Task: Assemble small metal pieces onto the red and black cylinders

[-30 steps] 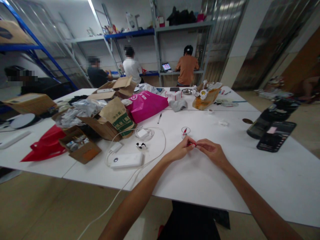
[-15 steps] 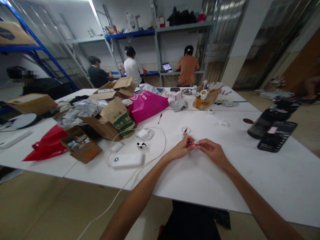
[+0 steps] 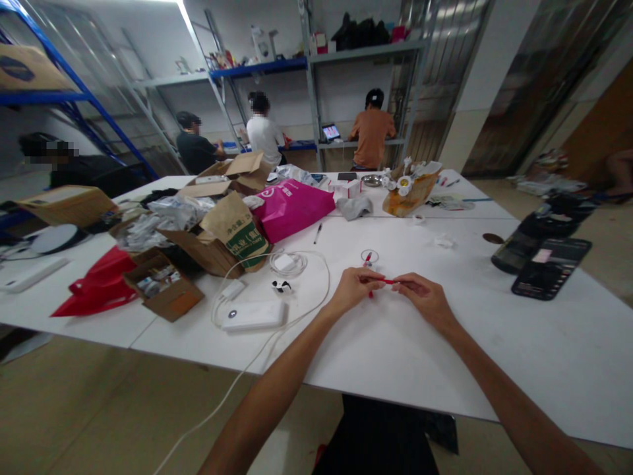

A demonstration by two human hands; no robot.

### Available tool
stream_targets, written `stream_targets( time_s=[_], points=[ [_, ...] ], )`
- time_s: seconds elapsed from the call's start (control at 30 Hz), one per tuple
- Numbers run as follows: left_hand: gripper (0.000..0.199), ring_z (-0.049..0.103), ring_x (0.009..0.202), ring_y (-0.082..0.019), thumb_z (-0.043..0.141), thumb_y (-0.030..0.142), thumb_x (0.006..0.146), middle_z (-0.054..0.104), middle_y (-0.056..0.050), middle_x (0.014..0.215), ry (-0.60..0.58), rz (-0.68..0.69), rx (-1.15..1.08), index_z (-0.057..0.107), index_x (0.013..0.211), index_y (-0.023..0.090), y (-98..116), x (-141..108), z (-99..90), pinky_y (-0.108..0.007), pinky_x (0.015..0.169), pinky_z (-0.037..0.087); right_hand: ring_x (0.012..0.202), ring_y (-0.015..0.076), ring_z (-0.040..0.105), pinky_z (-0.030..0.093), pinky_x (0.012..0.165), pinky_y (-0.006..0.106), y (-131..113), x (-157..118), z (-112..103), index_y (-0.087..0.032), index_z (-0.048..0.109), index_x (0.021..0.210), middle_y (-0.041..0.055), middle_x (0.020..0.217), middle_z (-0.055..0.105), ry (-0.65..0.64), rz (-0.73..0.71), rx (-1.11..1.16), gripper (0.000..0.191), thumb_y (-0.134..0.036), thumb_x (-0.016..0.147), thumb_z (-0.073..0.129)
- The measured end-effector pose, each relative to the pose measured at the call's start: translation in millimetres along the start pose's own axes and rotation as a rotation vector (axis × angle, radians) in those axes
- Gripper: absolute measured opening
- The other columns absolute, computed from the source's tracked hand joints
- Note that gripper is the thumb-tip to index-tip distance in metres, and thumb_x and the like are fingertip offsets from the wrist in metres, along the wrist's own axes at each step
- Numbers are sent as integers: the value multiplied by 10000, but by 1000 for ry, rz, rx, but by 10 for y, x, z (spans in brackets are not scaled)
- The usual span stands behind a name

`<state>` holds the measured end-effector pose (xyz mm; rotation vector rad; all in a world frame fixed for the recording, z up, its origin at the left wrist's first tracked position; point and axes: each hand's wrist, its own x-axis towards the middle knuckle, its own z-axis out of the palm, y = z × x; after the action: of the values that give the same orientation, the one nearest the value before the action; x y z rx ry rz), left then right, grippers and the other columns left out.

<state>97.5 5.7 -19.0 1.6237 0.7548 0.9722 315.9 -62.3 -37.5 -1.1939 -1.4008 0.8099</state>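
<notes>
My left hand [image 3: 357, 288] and my right hand [image 3: 424, 297] face each other above the white table, fingers pinched. Between them stretches a thin red strip [image 3: 388, 282], one end in each hand; its exact kind is too small to make out. Below my left fingertips a small red piece [image 3: 370, 294] shows, and I cannot tell whether it hangs from the strip or lies on the table. Just beyond the hands lies a thin ring [image 3: 376, 253] with a small red-and-white item [image 3: 367, 260] beside it.
To the left, a white power bank [image 3: 254, 316], a coiled cable [image 3: 288, 264] and a black-and-white item [image 3: 281, 285] lie on the table [image 3: 395, 369]. A phone [image 3: 551, 269] leans at right. Farther back are a magenta bag [image 3: 297, 208], boxes and a pen [image 3: 318, 233]. Several people sit beyond.
My hands have drawn slightly apart, so more of the red strip shows between them. A small red piece is now visible below my left fingertips.
</notes>
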Motion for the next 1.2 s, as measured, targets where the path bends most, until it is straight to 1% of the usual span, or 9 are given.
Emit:
stream_targets(
  time_s=[0.13, 0.37, 0.57, 0.7, 0.8, 0.97, 1.1, 1.2],
  points=[
    [270, 723, 790, -196, 884, 344, 829, 831, -116, 927, 13, 15, 58, 892, 1008, 141, 31, -18, -1, -277, 729, 550, 932, 210, 766, 629, 921, 382, -16, -6, -16, -229, 812, 1014, 64, 1021, 794, 5, -9, -26, 383, -571, 844, 844],
    [218, 761, 864, -221, 849, 296, 857, 843, -115, 965, 21, 50, 111, 892, 1021, 158, 23, -10, -3, -292, 794, 579, 927, 198, 763, 631, 911, 363, -45, -9, -15, -231, 822, 1019, 58, 1009, 790, -6, -9, -31, 381, -571, 849, 841],
    [289, 777, 834, -220, 896, 349, 818, 840, -104, 945, 2, -11, 24, 874, 1018, 142, -27, -12, 14, -296, 788, 598, 932, 202, 763, 623, 920, 369, -45, -4, -22, -236, 819, 1015, 60, 1021, 790, 3, -19, -39, 363, -567, 865, 827],
    [330, 758, 756, -206, 871, 409, 849, 822, -100, 872, -25, -32, 4, 858, 1015, 124, -40, -18, 9, -289, 715, 594, 923, 208, 761, 628, 912, 382, -65, -5, -29, -230, 817, 1015, 66, 1007, 792, 6, -24, -43, 389, -589, 864, 820],
    [309, 723, 716, -185, 849, 408, 870, 809, -92, 845, -33, -2, 62, 856, 992, 123, -26, -18, 1, -273, 679, 570, 918, 213, 761, 631, 903, 386, -73, -8, -28, -224, 816, 1018, 69, 999, 793, 6, -18, -40, 415, -606, 854, 823],
    [201, 718, 775, -177, 846, 323, 871, 814, -76, 897, -19, 82, 151, 858, 971, 149, -4, -13, -5, -278, 762, 572, 854, 196, 748, 613, 849, 352, -42, -5, -37, -221, 820, 994, 63, 945, 786, 3, -16, -95, 416, -619, 873, 801],
    [136, 718, 800, -174, 817, 257, 896, 811, -74, 928, -37, 141, 197, 853, 988, 163, 11, -17, 4, -277, 782, 572, 784, 183, 726, 589, 795, 327, 32, 1, -57, -211, 800, 935, 54, 868, 769, -3, 6, -133, 449, -656, 911, 739],
    [121, 722, 817, -173, 808, 227, 903, 812, -73, 945, -33, 157, 226, 849, 1001, 169, 29, -26, 13, -278, 798, 577, 739, 166, 701, 565, 753, 304, 76, -2, -65, -204, 787, 901, 45, 815, 753, -14, 36, -170, 482, -675, 940, 690]
  ],
)
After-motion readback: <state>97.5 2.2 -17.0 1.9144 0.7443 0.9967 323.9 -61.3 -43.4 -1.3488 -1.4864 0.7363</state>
